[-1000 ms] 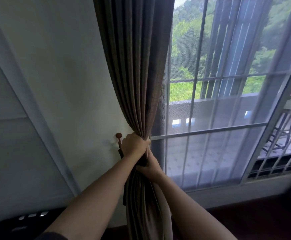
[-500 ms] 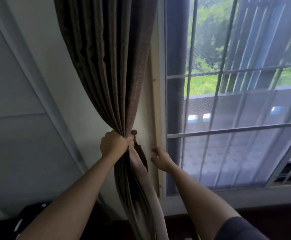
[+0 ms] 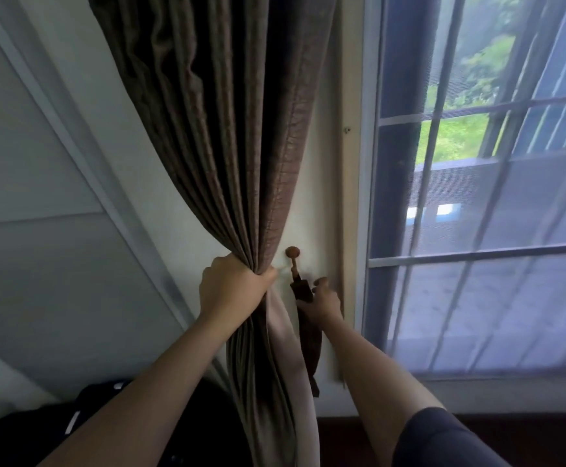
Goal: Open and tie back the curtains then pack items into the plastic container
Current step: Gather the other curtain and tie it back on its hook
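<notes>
**A:** We logged the dark brown pleated fabric curtain (image 3: pixel 227 163) as drawn off the glass and bunched against the pale wall (image 3: pixel 311 214), left of the window. The left hand (image 3: pixel 232 291) was wrapped tight round the gathered folds, level with the round wooden wall knob (image 3: pixel 293 252).

**B:** Was the tie on?

**A:** No. The narrow dark tie-back strap (image 3: pixel 303 291) hung from that knob, just right of the bunch. The right hand (image 3: pixel 323 303) had its fingers curled on the strap's upper end. We judged the opening done on this side, the tying only begun and the packing untouched. We saw no plastic container.

**B:** And against the earlier frames?

**A:** Half a second earlier the right hand was beside the cream window trim (image 3: pixel 350 197), off the strap; it had since crossed over to take it. The left hand's grip was unchanged. A second earlier both hands were on the bunch.
</notes>
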`<action>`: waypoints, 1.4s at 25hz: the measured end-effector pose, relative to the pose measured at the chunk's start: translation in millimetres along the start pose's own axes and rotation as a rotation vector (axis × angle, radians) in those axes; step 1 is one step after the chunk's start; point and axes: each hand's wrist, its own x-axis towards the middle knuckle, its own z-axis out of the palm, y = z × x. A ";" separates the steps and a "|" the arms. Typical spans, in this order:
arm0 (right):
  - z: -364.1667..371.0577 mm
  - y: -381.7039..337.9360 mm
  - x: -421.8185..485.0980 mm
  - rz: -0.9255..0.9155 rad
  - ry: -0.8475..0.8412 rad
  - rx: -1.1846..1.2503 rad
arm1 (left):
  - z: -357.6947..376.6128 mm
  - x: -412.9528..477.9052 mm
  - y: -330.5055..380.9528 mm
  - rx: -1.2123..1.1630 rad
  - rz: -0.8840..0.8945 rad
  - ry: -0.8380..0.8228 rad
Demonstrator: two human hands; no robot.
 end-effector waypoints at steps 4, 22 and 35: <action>5.8 3.2 11.0 -0.050 -0.019 -0.016 | 1.2 5.3 -1.9 0.000 0.029 0.021; -209.4 96.6 -39.1 -0.232 -0.145 -0.527 | 43.9 -35.6 70.7 -0.218 0.073 -0.141; -238.8 39.7 -107.6 -0.495 -0.059 -0.480 | 81.7 -4.1 134.7 -0.285 -0.120 -0.170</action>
